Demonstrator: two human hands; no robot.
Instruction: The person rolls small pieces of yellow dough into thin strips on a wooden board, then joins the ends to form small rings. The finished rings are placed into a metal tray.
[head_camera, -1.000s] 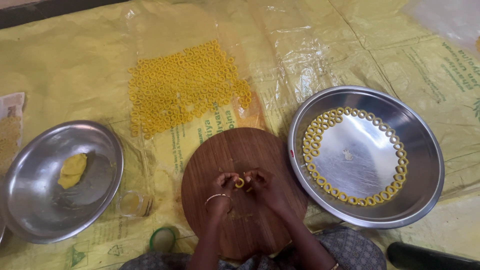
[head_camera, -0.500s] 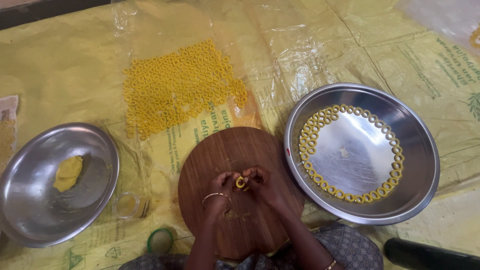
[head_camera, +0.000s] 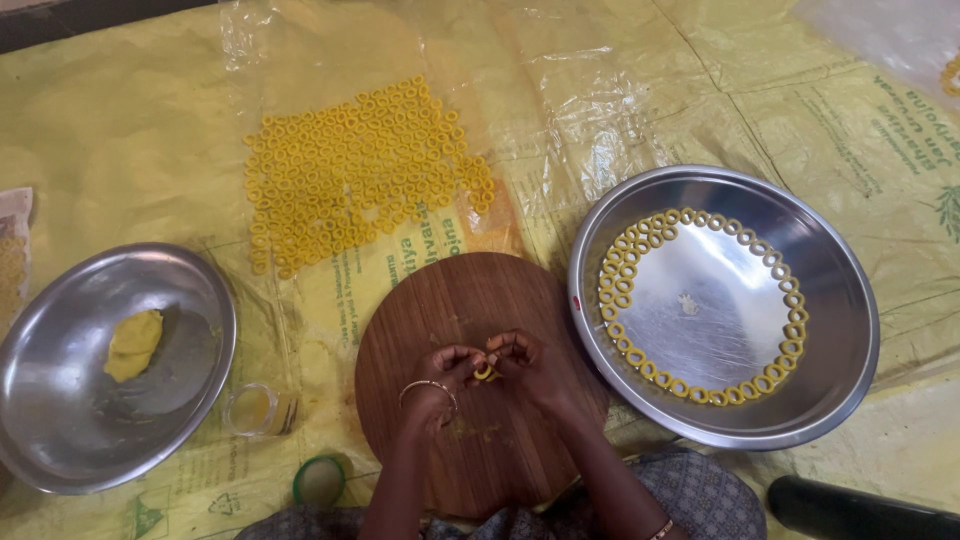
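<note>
Head view, nearest first: the left hand (head_camera: 440, 375) and right hand (head_camera: 530, 365) meet over the round wooden board (head_camera: 470, 300), fingers curled closed and pinching one small yellow dough ring (head_camera: 484, 372) between the fingertips of both hands. Compared with the frames a second and half a second earlier, the hands remain at the same spot on the board and the piece is unchanged in position; only the camera has drifted slightly. The shaping step therefore appears ongoing, not completed. Left of the board stand a small glass jar (head_camera: 258, 410) and a green lid (head_camera: 320, 480). A steel bowl (head_camera: 190, 300) holds a dough lump (head_camera: 133, 344). To the right, a steel plate (head_camera: 840, 300) carries rings along its rim. Farthest, finished rings (head_camera: 360, 170) cover the plastic sheet (head_camera: 600, 100).
</note>
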